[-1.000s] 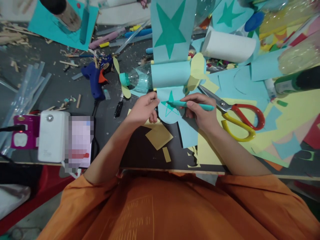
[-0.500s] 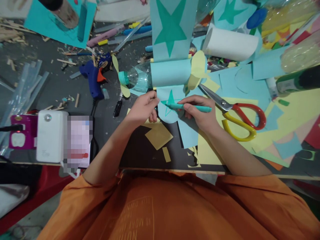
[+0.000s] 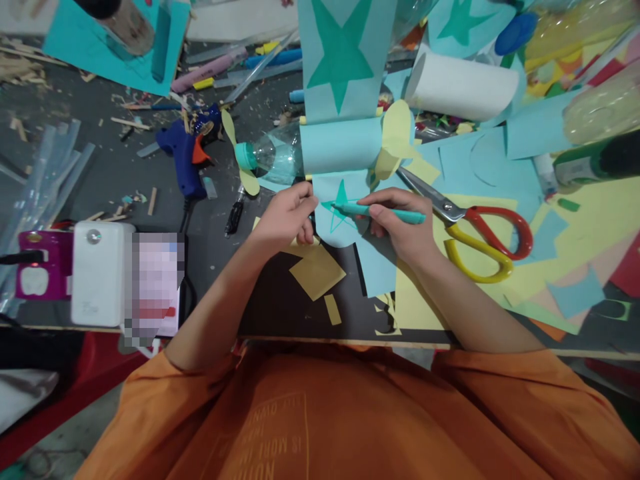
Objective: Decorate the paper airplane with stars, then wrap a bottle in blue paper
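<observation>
My right hand (image 3: 403,223) grips a teal marker pen (image 3: 395,213), its tip on a half-coloured star (image 3: 341,208) outlined on a rounded light-blue paper wing (image 3: 340,237). At that wing's left edge, my left hand (image 3: 293,213) is closed, thumb and fingertips pinching the paper. The wing joins a model plane: a clear plastic bottle (image 3: 280,157) wrapped in blue paper (image 3: 343,145), with a teal cap (image 3: 245,156) and a yellow paper propeller (image 3: 249,180). Its far wing (image 3: 307,57) carries a larger, fully coloured teal star (image 3: 341,50). A yellow tail piece (image 3: 393,140) stands at the right end.
Scissors (image 3: 453,212) with red and yellow handles lie right of my right hand, on paper sheets and scraps. A blue glue gun (image 3: 185,157), glue sticks (image 3: 47,193) and wood bits are to the left. A white power bank (image 3: 100,273) and phone (image 3: 157,280) sit near the table edge.
The marker in my right hand has shifted very slightly to the right over the small star. My left hand stays at the wing's edge.
</observation>
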`<state>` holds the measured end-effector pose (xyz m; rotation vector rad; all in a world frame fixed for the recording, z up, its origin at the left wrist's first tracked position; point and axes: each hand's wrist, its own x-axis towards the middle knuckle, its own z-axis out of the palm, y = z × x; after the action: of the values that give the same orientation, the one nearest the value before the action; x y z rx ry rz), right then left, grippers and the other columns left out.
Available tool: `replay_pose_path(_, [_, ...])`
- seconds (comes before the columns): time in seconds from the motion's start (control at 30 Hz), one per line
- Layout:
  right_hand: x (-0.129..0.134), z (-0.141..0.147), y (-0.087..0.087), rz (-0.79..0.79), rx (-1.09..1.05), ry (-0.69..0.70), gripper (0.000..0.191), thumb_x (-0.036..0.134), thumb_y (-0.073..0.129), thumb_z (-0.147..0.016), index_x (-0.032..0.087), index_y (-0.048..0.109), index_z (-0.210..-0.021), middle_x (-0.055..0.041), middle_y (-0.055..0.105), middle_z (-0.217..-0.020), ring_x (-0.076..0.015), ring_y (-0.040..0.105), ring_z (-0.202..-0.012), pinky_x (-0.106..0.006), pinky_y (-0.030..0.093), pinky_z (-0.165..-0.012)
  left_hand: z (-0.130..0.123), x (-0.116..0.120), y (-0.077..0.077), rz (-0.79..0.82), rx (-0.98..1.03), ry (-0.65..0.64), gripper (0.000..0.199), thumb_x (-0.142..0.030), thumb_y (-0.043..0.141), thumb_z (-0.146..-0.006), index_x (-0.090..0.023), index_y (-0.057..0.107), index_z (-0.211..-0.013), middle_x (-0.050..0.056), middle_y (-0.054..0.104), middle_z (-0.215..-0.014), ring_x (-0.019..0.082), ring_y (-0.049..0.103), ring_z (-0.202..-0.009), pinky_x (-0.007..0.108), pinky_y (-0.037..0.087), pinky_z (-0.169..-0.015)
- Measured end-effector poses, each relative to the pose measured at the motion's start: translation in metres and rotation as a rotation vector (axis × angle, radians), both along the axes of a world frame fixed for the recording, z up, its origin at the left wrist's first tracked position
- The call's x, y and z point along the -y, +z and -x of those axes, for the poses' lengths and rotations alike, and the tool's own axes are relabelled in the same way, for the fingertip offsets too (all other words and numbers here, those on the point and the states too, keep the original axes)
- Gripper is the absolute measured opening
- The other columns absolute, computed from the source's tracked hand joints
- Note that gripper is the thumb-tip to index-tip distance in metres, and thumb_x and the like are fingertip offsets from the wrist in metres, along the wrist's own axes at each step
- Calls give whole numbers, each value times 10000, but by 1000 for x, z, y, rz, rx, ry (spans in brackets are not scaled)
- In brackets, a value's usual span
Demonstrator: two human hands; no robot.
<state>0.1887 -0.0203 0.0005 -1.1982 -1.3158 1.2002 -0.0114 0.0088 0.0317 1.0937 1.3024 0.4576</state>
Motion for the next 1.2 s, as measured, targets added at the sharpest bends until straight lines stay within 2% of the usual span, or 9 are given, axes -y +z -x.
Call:
replay_pose_path(0.17, [-1, 0, 0, 9, -2, -23, 111, 311, 724, -799, 214, 776, -789, 36, 650, -561, -75, 474, -400, -242, 428, -433, 0, -1, -1, 3, -5, -11, 309, -70, 406, -991, -216, 409, -719, -93, 487, -324, 83, 494, -285, 125, 383, -356])
replay_pose_path(0.4, [1, 2, 2, -2, 11, -4, 114, 308, 738, -802, 223, 791, -746, 51, 559, -464, -87, 478, -410, -255, 472, -463, 0, 0, -1, -6, 15, -4, 310, -72, 414, -990, -214, 416, -714, -91, 493, -331, 76, 489, -282, 125, 388, -361])
replay_pose_path(0.67, [0, -1, -4, 2, -15, -1, 169, 378, 725, -835, 217, 774, -818, 15, 721, -657, -74, 493, -414, -253, 459, -438, 0, 0, 0, -1, -2, 3, 304, -73, 417, -986, -213, 417, -716, -97, 481, -329, 78, 488, -285, 129, 384, -366])
replay_pose_path(0.93, [1, 0, 3, 42, 10, -16, 91, 241, 698, -771, 211, 776, -735, 32, 665, -542, -78, 481, -392, -242, 414, -410, 0, 0, 1, -6, -1, -3, 316, -63, 417, -989, -213, 422, -710, -95, 482, -326, 74, 488, -290, 122, 380, -364])
replay_pose_path(1.2, [0, 1, 0, 25, -21, -29, 87, 271, 700, -800, 223, 763, -763, 31, 699, -613, -72, 474, -386, -246, 433, -413, 0, 0, 0, 5, 1, 4, 310, -69, 417, -993, -212, 419, -717, -107, 469, -326, 74, 486, -276, 121, 384, -363])
